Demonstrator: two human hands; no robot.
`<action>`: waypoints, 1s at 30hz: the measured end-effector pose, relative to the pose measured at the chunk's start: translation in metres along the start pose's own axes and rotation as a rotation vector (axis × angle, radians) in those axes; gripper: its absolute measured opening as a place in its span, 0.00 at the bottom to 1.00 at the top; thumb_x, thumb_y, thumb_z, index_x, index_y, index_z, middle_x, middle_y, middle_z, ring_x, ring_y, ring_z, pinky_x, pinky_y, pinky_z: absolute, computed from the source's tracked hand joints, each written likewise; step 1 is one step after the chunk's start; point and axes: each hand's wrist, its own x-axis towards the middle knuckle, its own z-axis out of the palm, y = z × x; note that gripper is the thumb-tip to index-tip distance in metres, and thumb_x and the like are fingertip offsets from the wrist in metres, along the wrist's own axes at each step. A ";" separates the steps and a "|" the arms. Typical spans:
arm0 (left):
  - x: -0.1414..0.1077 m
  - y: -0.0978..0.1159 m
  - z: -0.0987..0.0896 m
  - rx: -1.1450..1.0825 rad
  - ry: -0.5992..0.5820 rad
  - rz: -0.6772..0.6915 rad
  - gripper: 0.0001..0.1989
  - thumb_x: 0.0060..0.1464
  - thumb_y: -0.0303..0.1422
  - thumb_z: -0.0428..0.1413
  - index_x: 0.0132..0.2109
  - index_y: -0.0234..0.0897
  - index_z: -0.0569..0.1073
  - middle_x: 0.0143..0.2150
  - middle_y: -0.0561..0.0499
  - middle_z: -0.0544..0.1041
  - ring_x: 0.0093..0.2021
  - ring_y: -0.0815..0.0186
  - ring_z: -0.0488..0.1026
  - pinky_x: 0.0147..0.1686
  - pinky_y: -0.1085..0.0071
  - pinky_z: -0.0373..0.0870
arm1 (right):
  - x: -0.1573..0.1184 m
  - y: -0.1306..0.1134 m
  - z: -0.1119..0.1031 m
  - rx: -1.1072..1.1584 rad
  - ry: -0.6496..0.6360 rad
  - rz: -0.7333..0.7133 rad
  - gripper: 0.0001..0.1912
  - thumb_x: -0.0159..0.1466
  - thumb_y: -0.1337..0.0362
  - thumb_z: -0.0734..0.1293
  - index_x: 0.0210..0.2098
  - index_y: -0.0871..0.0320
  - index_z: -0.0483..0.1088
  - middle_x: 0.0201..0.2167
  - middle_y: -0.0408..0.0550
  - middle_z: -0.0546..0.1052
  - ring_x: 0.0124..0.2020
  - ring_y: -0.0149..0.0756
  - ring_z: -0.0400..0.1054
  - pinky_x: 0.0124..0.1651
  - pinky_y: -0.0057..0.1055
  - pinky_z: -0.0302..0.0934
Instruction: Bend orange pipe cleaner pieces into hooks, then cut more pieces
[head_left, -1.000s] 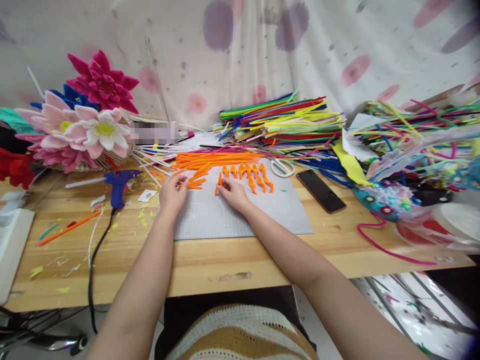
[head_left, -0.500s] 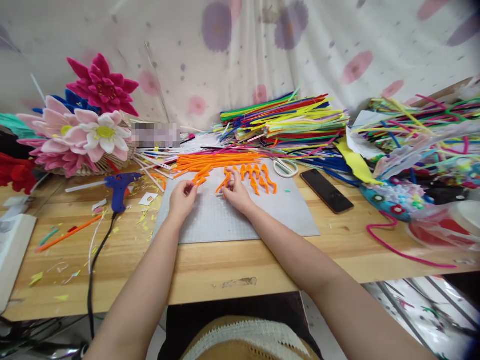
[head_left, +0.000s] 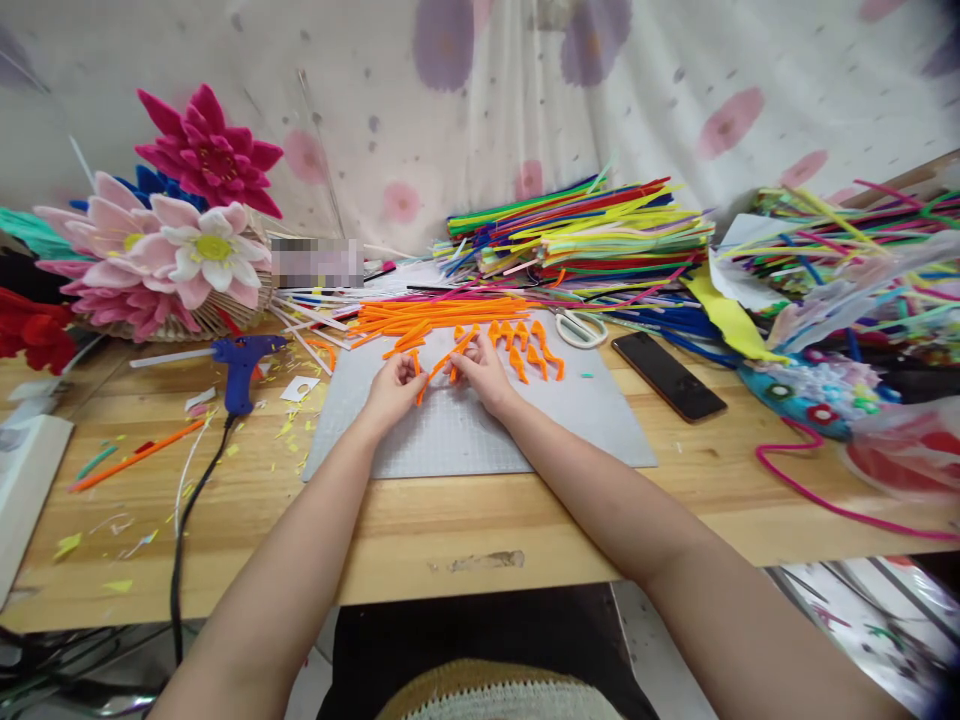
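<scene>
My left hand (head_left: 394, 395) is closed in a pinch on a short orange pipe cleaner (head_left: 417, 366), which stands upright past the fingertips. Close beside it, my right hand (head_left: 484, 373) grips another orange pipe cleaner (head_left: 441, 368) that slants down toward the left fingers. Whether the two pieces touch is hard to make out. Both hands are over the grey cutting mat (head_left: 442, 440). Behind the left hand lie a few cut orange pieces (head_left: 405, 340), with a bundle of long orange pipe cleaners (head_left: 442, 314) beyond. Bent, wavy orange pieces (head_left: 534, 356) form rows right of my right hand.
Scissors (head_left: 581, 328) and a phone (head_left: 670, 377) lie to the right. A blue glue gun (head_left: 240, 375) with its black cord (head_left: 182, 545) is on the left, near fabric-like flowers (head_left: 210, 250). Colourful pipe cleaner bundles (head_left: 592, 235) are piled at the back.
My left hand has moved right, away from the cut orange pieces, and now shows an orange pipe cleaner upright in its fingers. My right hand's piece points toward it. The view has shifted slightly.
</scene>
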 end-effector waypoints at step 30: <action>0.002 0.002 -0.011 -0.056 -0.149 -0.081 0.17 0.31 0.43 0.64 0.28 0.34 0.76 0.25 0.51 0.75 0.23 0.71 0.68 0.25 0.73 0.67 | -0.001 0.005 0.000 -0.449 -0.296 -0.048 0.08 0.54 0.61 0.61 0.24 0.59 0.63 0.18 0.37 0.64 0.20 0.26 0.56 0.24 0.24 0.50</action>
